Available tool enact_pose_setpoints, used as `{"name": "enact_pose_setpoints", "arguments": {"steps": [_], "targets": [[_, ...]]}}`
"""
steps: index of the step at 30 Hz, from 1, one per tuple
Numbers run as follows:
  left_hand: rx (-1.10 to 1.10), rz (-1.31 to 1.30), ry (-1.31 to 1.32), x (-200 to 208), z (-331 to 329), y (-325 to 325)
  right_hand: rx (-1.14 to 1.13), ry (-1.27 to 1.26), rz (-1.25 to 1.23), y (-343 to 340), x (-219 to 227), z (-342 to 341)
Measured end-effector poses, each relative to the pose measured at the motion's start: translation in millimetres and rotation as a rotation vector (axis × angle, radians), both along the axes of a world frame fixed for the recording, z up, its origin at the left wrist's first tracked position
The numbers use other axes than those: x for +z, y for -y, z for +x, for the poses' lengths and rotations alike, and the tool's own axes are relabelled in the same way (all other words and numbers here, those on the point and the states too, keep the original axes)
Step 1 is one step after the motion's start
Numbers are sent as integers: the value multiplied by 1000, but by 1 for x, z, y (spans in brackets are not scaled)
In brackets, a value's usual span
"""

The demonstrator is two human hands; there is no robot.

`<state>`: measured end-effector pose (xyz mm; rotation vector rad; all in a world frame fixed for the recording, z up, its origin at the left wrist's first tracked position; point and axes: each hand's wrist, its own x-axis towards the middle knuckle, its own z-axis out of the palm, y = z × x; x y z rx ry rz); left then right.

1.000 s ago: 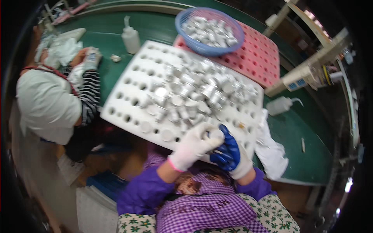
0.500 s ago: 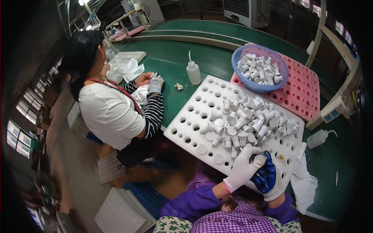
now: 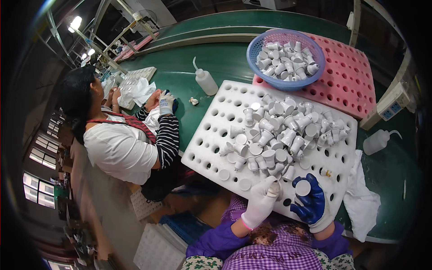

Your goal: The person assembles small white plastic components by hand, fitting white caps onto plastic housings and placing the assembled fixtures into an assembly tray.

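Observation:
My left hand [image 3: 262, 201], in a white glove, is closed at the front edge of a white foam board [image 3: 202, 137] with holes. Its fingertips are pressed together; whatever they may hold is hidden. My right hand [image 3: 313, 204], in a blue-coated glove, holds a light grey cup-shaped part [image 3: 303, 188] with its round flat face showing. The fingers curl around it with the palm up. Just beyond both hands lies a heap of similar grey cup-shaped parts [image 3: 281, 130], piled loosely on the board. A few lie singly near its front edge, such as one part [image 3: 245, 184].
A blue basket [image 3: 252, 56] full of similar parts stands on a pink foam board [image 3: 348, 74]. Squeeze bottles stand left [image 3: 206, 83] and right [image 3: 376, 142] of the white board. A white cloth [image 3: 362, 202] hangs at the right. A co-worker [image 3: 119, 144] sits at the left.
My hands have drawn apart; before, they were together around something. The grey part now shows in my right hand. The whole view has shifted.

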<state>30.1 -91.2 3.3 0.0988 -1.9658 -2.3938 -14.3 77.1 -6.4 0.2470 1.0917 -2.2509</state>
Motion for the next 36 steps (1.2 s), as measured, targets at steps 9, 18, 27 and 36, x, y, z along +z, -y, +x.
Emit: {"name": "enact_pose_setpoints", "arguments": {"steps": [9,18,27,36], "targets": [[-287,-235,224,38,-22,-14,176,-292,137,-12,-9,-1],[-180,296,442,17,-13,-12,292,-717,431,-12,-35,-1],[50,274,426,11,-11,-19,617,-431,501,-4,9,-14],[-167,500,672,9,-26,3,278,-207,259,-8,-18,-4]]}}
